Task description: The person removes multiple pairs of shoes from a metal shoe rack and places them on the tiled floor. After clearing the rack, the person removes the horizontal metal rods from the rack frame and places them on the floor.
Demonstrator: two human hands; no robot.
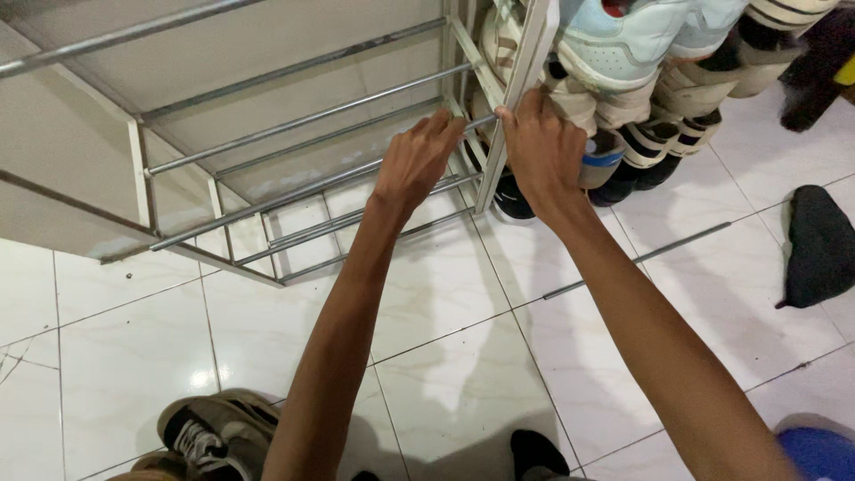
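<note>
Silver metal tubing makes up the shoe rack [294, 169] that we reach for — a frame of thin rails and flat uprights tilting across the upper half of the view, from about nine o'clock to twelve. Our left hand [414, 165] lies over one of the horizontal rails [267, 203] near the middle of the picture, fingers curled down on it and pressed close together, the fingertips pointing toward one o'clock. Our right hand [545, 151] sits just beside it at about one o'clock, wrapped around the rack's flat vertical post [521, 67] where the rails meet it; the thumb side faces us and the fingers close round the far side, so we cannot tell how tightly they clamp. Beyond that post, toward one and two o'clock, pairs of shoes [641, 53] stand packed in rows — pale blue, white and dark ones. On the glossy white tiled floor [463, 356] a loose metal rod [637, 258] lies at three o'clock, running diagonally, with a black shoe [819, 245] farther out the same way. Near seven o'clock, at the lower edge, a worn brown sneaker [214, 432] with white laces rests beside our left forearm, and a blue object [815, 450] shows at five o'clock.
</note>
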